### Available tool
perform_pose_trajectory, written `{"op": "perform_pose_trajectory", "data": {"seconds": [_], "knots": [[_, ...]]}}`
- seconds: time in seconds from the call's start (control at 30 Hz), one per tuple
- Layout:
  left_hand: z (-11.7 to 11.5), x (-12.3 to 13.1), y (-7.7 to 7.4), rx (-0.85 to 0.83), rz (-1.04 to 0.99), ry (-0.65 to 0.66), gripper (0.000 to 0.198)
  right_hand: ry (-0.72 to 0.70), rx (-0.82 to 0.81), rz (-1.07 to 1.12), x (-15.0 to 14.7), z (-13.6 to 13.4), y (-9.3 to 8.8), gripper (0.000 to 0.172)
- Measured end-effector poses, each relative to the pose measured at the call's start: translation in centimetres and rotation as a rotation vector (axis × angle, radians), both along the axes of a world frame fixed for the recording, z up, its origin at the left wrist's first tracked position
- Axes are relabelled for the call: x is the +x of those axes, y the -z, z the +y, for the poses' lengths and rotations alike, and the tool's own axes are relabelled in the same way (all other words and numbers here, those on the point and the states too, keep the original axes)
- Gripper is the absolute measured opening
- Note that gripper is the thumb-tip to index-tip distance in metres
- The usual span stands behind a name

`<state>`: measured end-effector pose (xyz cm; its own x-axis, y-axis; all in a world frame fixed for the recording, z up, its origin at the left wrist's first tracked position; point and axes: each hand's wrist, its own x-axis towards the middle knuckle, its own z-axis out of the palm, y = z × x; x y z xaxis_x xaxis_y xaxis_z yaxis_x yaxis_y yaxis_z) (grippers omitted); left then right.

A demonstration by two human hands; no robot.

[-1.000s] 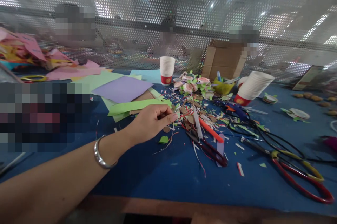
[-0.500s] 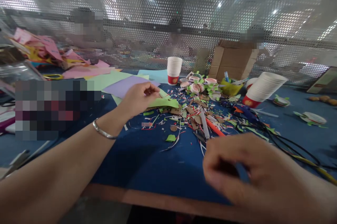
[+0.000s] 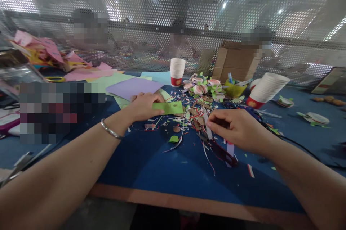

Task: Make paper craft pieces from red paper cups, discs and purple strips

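My left hand (image 3: pixel 146 106), with a metal bracelet at the wrist, closes on a strip of light green paper (image 3: pixel 174 107); its fingers lie over the upper edge, thumb in front. My right hand (image 3: pixel 229 125) is curled, thumb and fingertips drawn together. Those fingertips overlap the edge of a pale translucent stick (image 3: pixel 208 131) on the scrap heap; whether they grip it or anything else is hidden. Beneath this hand lies a dark red, narrow object (image 3: pixel 223 152). Paper and cardboard scraps (image 3: pixel 198 120) spread between the hands.
Purple paper (image 3: pixel 135 86) lies behind my left hand. Stacked paper cups (image 3: pixel 177 73) stand at the back; another stack (image 3: pixel 266 91) leans at right. Small round paper crafts (image 3: pixel 202 86) are piled near a yellow container (image 3: pixel 235 89). A cardboard box (image 3: pixel 235 61) stands behind; cables (image 3: pixel 300 145) run at right.
My right hand has moved forward and left from the near right to the pale stick. My left hand has lowered onto the green paper, its fingers now over it.
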<state>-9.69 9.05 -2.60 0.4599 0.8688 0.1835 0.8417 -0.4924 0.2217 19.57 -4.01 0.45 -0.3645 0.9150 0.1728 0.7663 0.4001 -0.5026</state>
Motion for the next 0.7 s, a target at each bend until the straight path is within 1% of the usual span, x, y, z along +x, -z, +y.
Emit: {"op": "perform_pose_trajectory", "data": {"seconds": [0.13,0.23,0.33,0.4,0.43,0.47,0.5,0.6,0.63,0.7], "knots": [[0.0,0.0,-0.1,0.004,-0.085,-0.027,0.031,0.039,0.038,0.019,0.1,0.2,0.3,0.029],[-0.5,0.3,-0.7,0.063,-0.193,-0.005,0.026,0.068,0.089,0.076,0.3,0.3,0.8,0.025],[-1.6,1.0,-1.6,0.221,-0.309,0.026,0.030,0.120,0.183,0.153,0.2,0.6,1.3,0.019],[-2.4,1.6,-2.1,0.395,-0.383,0.147,0.028,0.147,0.243,0.186,-0.1,0.8,1.6,0.016],[-2.7,1.8,-2.2,0.425,-0.377,0.202,0.028,0.153,0.267,0.198,-0.3,0.9,1.8,0.015],[-3.0,2.0,-2.2,0.402,-0.353,0.233,0.030,0.153,0.274,0.205,-0.5,1.0,1.9,0.014],[-3.1,2.1,-2.2,0.316,-0.305,0.233,0.032,0.153,0.270,0.211,-0.6,1.0,2.1,0.015],[-3.3,1.9,-1.9,-0.019,-0.128,0.174,0.033,0.144,0.222,0.199,-1.0,0.9,2.7,0.017],[-3.3,1.7,-1.7,-0.086,-0.081,0.163,0.030,0.137,0.209,0.188,-1.0,0.9,2.8,0.018],[-3.5,1.5,-1.6,-0.130,-0.022,0.142,0.026,0.121,0.201,0.170,-0.8,0.6,3.1,0.018]]}}
